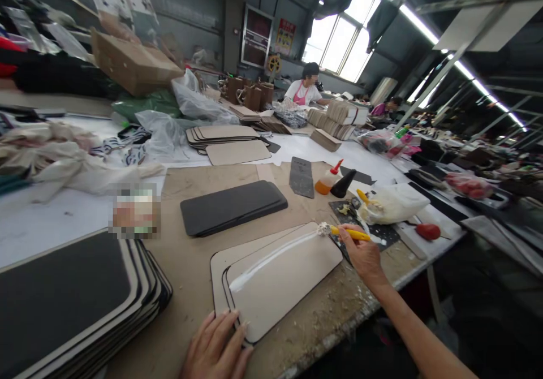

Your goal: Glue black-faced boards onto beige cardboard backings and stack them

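Note:
My right hand [362,254] grips a yellow-handled glue brush [337,231], its clotted whitish head touching the far right end of a beige rounded panel [288,283]. A wet white streak of glue [267,257] curves along that panel from its left end towards the brush. Under it lie other beige panels, fanned out a little to the left. My left hand [218,345] rests with fingers spread on the near left edge of these panels. Just beyond sits a small stack of dark grey panels [231,208].
A tall stack of dark panels [63,300] stands at left. Behind the brush are a glue bottle with red tip [326,182], a black bottle [343,184] and a glue-filled plastic bag [394,201]. The table's edge runs at right. A person holds a cardboard box [131,65]; another sits farther back.

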A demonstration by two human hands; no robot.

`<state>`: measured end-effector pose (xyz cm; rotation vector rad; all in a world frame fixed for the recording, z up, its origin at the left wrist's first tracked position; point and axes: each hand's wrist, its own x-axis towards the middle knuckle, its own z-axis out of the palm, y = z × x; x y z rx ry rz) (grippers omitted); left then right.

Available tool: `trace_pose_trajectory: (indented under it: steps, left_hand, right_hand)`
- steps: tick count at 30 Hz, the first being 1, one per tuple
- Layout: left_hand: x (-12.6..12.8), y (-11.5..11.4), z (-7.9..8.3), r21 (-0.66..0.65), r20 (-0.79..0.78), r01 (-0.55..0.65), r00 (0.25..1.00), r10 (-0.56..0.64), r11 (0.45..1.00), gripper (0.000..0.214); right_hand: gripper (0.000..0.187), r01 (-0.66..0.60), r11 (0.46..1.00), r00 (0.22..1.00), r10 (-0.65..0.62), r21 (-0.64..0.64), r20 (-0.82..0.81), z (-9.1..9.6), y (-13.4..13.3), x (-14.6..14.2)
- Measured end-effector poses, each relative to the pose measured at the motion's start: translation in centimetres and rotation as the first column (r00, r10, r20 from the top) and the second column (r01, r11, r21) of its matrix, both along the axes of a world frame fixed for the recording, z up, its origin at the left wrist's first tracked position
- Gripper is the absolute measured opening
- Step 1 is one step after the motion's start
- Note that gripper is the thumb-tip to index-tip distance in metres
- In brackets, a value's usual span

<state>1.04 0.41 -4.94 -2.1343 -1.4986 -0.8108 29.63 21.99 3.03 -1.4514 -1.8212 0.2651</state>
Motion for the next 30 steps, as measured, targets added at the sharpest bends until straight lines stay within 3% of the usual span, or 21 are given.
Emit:
trace_pose_trajectory:
  steps: [2, 5, 10, 13, 15, 18, 24, 27, 30]
  left_hand:
    - [-0.1, 0.1, -0.1, 0.01, -0.007, 0.005, 1.0, -0.005, 1.0, 0.02]
    - [-0.2, 0.1, -0.1, 0.012, -0.013, 0.011, 1.0, -0.011, 1.0, 0.021]
    - [-0.3, 0.0, -0.1, 0.014, -0.016, 0.036, 0.999, -0.036, 0.999, 0.022]
    - [0.0, -0.2, 0.2, -0.006, 0.008, 0.026, 1.0, -0.026, 1.0, 0.022]
    - [0.4, -0.3, 0.6, -0.01, 0.041, 0.006, 0.999, -0.006, 1.0, 0.022]
    - [0.9, -0.4, 1.3, -0.03, 0.081, -0.023, 0.996, 0.025, 0.999, 0.02]
    - [1.1, -0.7, 1.9, -0.086, 0.073, -0.05, 0.996, 0.056, 0.995, 0.021]
    - [1.0, -0.7, 1.7, -0.072, 0.065, -0.032, 0.997, 0.037, 0.997, 0.021]
    - [1.0, -0.6, 1.7, -0.021, 0.068, -0.015, 0.998, 0.016, 1.0, 0.021]
  right_hand:
    - [0.03, -0.053, 0.993, 0.998, 0.048, 0.103, 0.05, -0.1, -0.5, -1.0]
    - [0.018, -0.242, 0.953, 0.969, 0.228, 0.181, 0.093, -0.2, -2.7, -3.5]
    - [0.021, -0.585, 0.805, 0.81, 0.574, 0.099, 0.12, 0.0, -9.6, -8.5]
    - [0.022, -0.71, 0.703, 0.704, 0.71, 0.045, -0.003, 0.5, -13.3, -10.2]
    - [0.024, -0.743, 0.67, 0.664, 0.739, 0.015, -0.11, 0.8, -14.6, -10.3]
    - [0.027, -0.699, 0.715, 0.698, 0.683, 0.003, -0.215, 0.7, -14.4, -8.8]
    - [0.014, -0.298, 0.954, 0.942, 0.297, 0.017, -0.158, -0.9, -8.4, -1.2]
    - [0.023, -0.116, 0.993, 0.986, 0.117, 0.015, -0.122, -1.4, -5.5, 2.1]
    - [0.024, -0.067, 0.995, 0.995, 0.072, 0.069, -0.076, -1.5, -4.6, 3.0]
